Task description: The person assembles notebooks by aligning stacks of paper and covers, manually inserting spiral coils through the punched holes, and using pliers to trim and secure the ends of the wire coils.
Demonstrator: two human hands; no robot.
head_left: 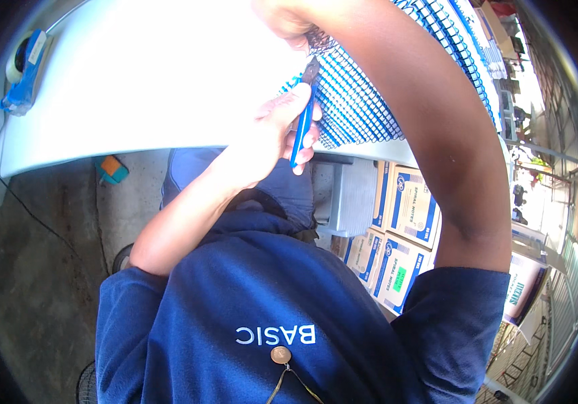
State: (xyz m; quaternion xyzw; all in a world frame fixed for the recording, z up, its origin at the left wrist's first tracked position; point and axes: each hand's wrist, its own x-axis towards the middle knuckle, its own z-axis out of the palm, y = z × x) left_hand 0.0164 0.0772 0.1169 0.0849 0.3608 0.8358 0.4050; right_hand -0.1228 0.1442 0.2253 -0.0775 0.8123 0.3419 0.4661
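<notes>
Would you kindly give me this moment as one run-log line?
Left hand: holding blue-handled pliers, tip near spiral coils | Right hand: at coils, grip unclear | White table: blue tape dispenser at left

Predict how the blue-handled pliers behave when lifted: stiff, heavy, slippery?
The pliers are probably stiff: their dark head looks metal. That also suggests some weight for such a slim tool. The left hand wraps around them, so slipping seems unlikely in this grip.

Blue-handled pliers [308, 111] slant beside rowed spiral coils [359, 97].
</notes>
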